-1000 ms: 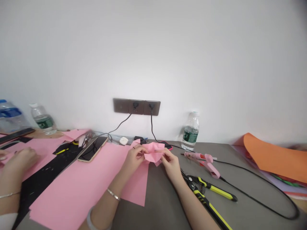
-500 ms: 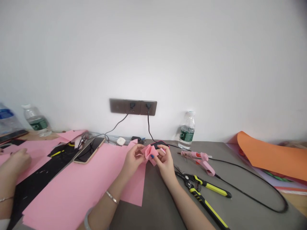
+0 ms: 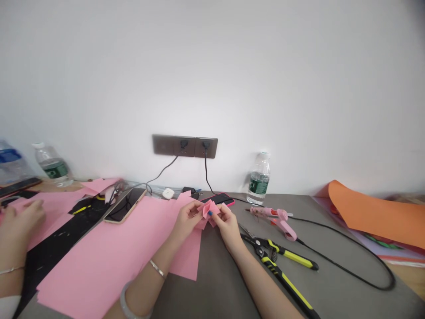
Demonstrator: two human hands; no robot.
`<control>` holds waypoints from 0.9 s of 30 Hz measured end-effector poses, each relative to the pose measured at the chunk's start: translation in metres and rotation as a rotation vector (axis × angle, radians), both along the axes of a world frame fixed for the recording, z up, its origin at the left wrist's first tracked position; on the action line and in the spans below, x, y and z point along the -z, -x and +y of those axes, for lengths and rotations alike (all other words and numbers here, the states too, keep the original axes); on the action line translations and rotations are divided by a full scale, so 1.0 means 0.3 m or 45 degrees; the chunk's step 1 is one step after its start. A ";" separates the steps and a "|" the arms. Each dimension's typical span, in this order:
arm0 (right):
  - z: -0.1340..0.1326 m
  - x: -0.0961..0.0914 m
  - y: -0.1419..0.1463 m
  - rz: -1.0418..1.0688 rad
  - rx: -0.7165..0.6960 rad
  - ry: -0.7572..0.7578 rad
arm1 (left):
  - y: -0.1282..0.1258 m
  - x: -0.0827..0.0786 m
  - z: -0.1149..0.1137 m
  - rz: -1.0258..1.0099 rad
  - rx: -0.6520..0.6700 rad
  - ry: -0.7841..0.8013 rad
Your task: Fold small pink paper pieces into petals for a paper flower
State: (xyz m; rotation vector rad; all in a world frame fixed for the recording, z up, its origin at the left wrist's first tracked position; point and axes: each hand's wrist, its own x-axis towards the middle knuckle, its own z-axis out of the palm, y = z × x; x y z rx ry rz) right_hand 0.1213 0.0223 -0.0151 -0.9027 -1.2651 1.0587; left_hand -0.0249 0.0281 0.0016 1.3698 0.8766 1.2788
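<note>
Folded pink paper point(image 3: 206, 207) between the two hands, above the tabletop point(image 3: 212, 283), just in front of a pink-edged phone point(image 3: 222, 199) and near the right edge of the flat pink sheets point(image 3: 113, 248). From my remote station I have the left hand point(image 3: 188, 218) grasping the piece's left side, its fingers pinched on the paper; the right hand point(image 3: 228, 221) grips the other side, its blue-nailed thumb pressed against the front folds.

Done: the piece has several creases and upstanding points around a narrow central opening, so I judge the shaping well advanced. Left: the folds look loose, and I would count pressing or securing them as unfinished; I cannot tell whether any part is already fixed, since the fingers cover the underside. To the right, the pink glue gun point(image 3: 279, 217) and the yellow-handled pliers point(image 3: 260, 250) lie unheld. The flat sheets beside the left forearm show no folding that I can make out.
</note>
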 end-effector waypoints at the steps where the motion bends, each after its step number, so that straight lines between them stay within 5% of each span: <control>1: 0.002 0.001 0.000 0.000 0.012 -0.003 | 0.000 -0.001 0.000 -0.003 0.011 0.014; 10: 0.005 0.010 0.003 -0.015 -0.109 -0.017 | 0.012 -0.004 -0.004 0.100 -0.045 -0.066; 21: 0.006 0.012 0.001 0.046 0.006 -0.034 | 0.012 0.005 0.000 0.056 -0.017 0.049; 27: 0.006 0.013 0.006 0.102 -0.016 -0.022 | 0.019 -0.006 0.002 0.114 -0.009 -0.053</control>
